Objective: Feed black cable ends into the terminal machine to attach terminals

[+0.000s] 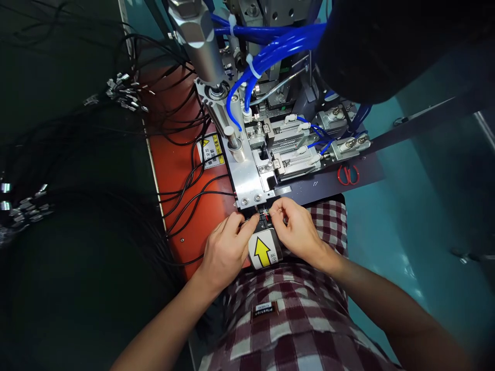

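Checked shirt (294,319) nearest; left hand (226,247) and right hand (297,229) both pinch the black wire end (265,215) between the yellow-arrow label (263,251) and the metal fixture (247,180), and it is probably best fed straight with fingertips low.

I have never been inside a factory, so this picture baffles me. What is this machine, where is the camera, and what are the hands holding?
The camera sits on the worker's head and looks down, so the two bare arms are their own. The left hand and right hand both pinch a small piece, too tiny to identify, at the front edge of a metal machine fed by blue hoses. Just below it is a yellow arrow label. Loops of black wires lie across the orange surface on the left, and red-handled scissors rest on the right.
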Demonstrator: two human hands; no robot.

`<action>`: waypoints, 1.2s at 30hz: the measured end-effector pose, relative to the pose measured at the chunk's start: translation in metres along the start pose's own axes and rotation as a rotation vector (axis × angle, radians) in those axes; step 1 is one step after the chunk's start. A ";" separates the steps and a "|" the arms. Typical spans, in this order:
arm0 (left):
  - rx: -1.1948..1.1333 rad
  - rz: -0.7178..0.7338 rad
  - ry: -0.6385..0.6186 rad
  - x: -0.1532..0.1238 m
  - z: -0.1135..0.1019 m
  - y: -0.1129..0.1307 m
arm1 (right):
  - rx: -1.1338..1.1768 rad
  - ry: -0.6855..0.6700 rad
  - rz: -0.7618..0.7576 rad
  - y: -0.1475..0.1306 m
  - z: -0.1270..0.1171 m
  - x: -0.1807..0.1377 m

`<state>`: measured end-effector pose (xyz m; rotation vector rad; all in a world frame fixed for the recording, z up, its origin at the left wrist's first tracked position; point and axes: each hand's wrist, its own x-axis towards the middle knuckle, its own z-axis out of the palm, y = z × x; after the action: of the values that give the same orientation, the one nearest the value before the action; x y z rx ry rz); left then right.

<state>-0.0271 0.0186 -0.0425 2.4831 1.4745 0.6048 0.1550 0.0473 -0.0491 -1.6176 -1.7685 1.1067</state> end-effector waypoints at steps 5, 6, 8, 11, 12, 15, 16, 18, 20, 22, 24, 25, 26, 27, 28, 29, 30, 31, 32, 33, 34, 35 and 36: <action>-0.026 0.006 0.012 0.000 0.001 -0.001 | 0.376 -0.155 0.186 0.010 -0.001 0.003; -0.031 0.006 0.012 0.000 0.001 -0.001 | 0.403 -0.165 0.199 0.011 -0.001 0.004; -0.038 0.002 0.012 -0.001 0.001 -0.002 | 0.406 -0.143 0.195 0.011 0.000 0.007; -0.054 -0.003 0.007 -0.002 0.002 -0.002 | 0.456 -0.081 0.198 0.009 0.005 0.009; -0.060 -0.003 0.002 -0.002 0.002 -0.003 | 0.468 -0.064 0.196 0.008 0.007 0.009; -0.070 -0.007 -0.011 -0.003 0.003 -0.003 | 0.363 0.002 0.109 0.005 0.011 0.006; -0.070 -0.009 -0.013 -0.003 0.003 -0.003 | 0.296 0.030 0.058 0.004 0.011 0.005; -0.070 -0.013 -0.011 -0.003 0.003 -0.003 | 0.171 0.075 -0.037 0.003 0.010 0.002; -0.072 -0.016 -0.011 -0.003 0.003 -0.002 | 0.107 0.086 -0.082 0.003 0.008 0.001; -0.073 -0.016 -0.010 -0.002 0.002 -0.002 | 0.113 0.060 -0.064 0.005 0.007 0.000; -0.070 -0.013 -0.009 -0.002 0.002 -0.002 | 0.165 0.022 -0.013 0.008 0.007 0.000; -0.067 -0.012 -0.010 -0.002 0.001 -0.002 | 0.194 0.007 0.011 0.010 0.007 0.000; -0.064 -0.012 -0.010 -0.001 0.001 -0.002 | 0.217 -0.006 0.027 0.011 0.007 0.000; -0.061 -0.012 -0.011 -0.001 0.001 -0.002 | 0.234 -0.011 0.035 0.011 0.008 0.000; -0.057 -0.012 -0.012 -0.001 0.001 -0.002 | 0.242 -0.014 0.036 0.011 0.008 0.000; -0.054 -0.010 -0.013 -0.001 0.001 -0.002 | 0.244 -0.013 0.034 0.011 0.008 0.000; -0.052 -0.009 -0.013 -0.001 0.001 -0.002 | 0.239 -0.011 0.029 0.010 0.008 0.000; -0.050 -0.006 -0.012 -0.001 0.001 -0.002 | 0.230 -0.011 0.024 0.010 0.008 0.000; -0.050 -0.002 -0.009 -0.001 0.001 -0.002 | 0.221 -0.011 0.020 0.009 0.007 0.000; -0.051 -0.001 -0.007 -0.001 0.001 -0.002 | 0.212 -0.012 0.018 0.009 0.007 -0.001; -0.053 0.000 -0.005 -0.001 0.001 -0.002 | 0.205 -0.014 0.018 0.009 0.007 -0.001; -0.054 0.001 -0.002 -0.001 0.001 -0.002 | 0.199 -0.015 0.019 0.009 0.006 -0.001; -0.053 0.001 0.002 -0.001 0.001 -0.002 | 0.194 -0.016 0.021 0.009 0.006 -0.001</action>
<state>-0.0286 0.0183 -0.0442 2.4444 1.4384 0.6377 0.1555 0.0443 -0.0594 -1.5174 -1.6032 1.2621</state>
